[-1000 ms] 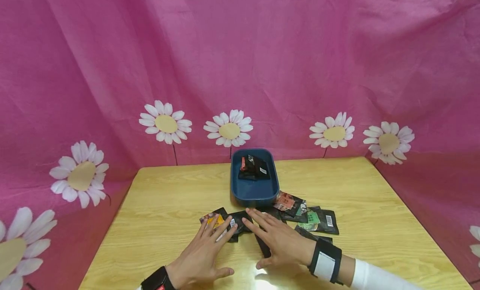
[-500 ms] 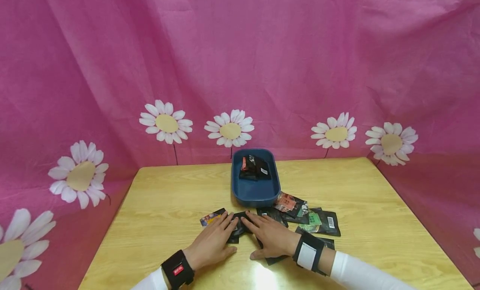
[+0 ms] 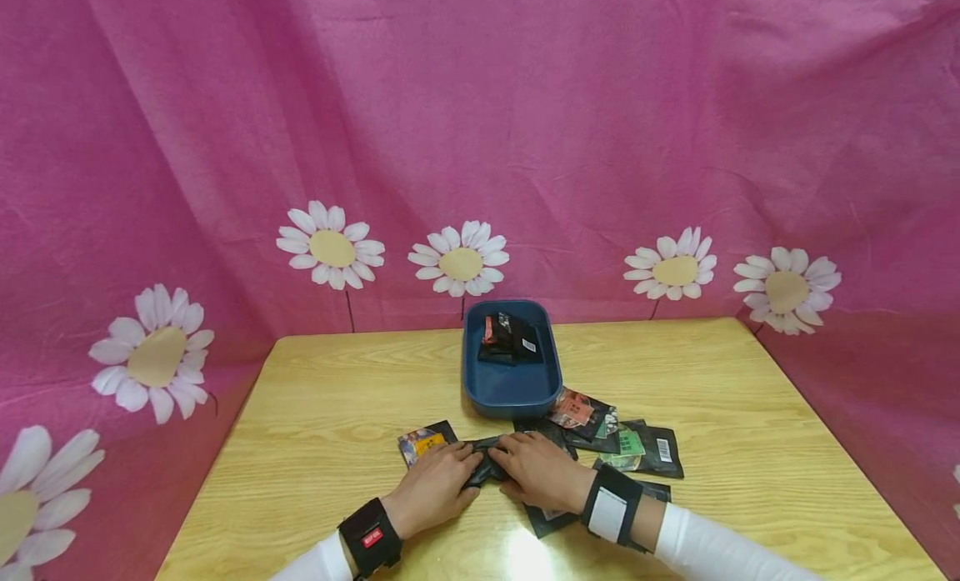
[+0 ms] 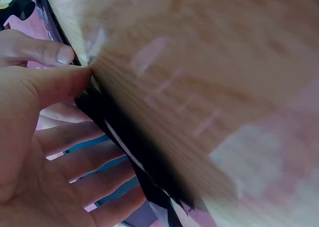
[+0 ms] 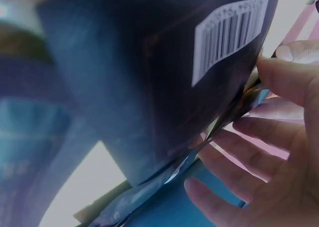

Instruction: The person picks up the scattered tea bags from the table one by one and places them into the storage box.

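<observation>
Several packets | beside right hand (pinching black packet) | blue tub beyond

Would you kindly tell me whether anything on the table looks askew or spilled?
The packets off the bin's near right corner look askew, overlapping at mixed angles rather than squared up. No spill shows.

Room to pass shows on the table left of the blue tray; packets apparently obstruct its near right.
</observation>
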`<state>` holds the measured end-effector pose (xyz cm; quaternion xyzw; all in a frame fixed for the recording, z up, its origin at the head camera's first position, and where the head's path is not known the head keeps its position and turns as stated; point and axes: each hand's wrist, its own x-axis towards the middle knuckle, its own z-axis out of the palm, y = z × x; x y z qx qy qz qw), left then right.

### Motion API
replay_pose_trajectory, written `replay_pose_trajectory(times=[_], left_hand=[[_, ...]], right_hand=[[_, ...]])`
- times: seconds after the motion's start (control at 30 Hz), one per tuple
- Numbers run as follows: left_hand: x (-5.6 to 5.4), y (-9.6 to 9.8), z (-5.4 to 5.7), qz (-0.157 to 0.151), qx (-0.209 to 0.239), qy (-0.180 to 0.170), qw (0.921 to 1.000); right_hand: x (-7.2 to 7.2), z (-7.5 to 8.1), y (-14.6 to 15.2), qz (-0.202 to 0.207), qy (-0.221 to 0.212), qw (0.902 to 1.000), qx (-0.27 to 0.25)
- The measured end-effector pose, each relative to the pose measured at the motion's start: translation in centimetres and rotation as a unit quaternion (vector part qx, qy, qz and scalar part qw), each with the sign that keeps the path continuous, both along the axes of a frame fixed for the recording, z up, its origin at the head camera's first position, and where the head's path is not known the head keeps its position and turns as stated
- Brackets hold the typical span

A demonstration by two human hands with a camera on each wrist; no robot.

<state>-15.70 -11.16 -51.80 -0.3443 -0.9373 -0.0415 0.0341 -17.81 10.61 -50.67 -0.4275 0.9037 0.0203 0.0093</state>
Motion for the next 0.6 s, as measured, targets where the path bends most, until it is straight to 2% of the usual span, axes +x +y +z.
replay_pose_trajectory(times=[0.2, 0.37, 0.6], left_hand=[[0.2, 0.2, 0.2, -0.015, 0.015, 0.004, 0.9998], [0.4, 0.4, -0.1, -0.031, 0.034, 0.040, 0.9981], [0.9, 0.5, 0.0, -0.033, 0.058, 0.059, 0.9960]], right_hand=[[0.1, 0.2, 0.0, 0.014, 0.042, 0.9990, -0.001], [0.5, 0.4, -0.2, 0.026, 0.085, 0.9959, -0.016], [1.2, 0.5, -0.2, 0.024, 0.105, 0.9931, -0.044]])
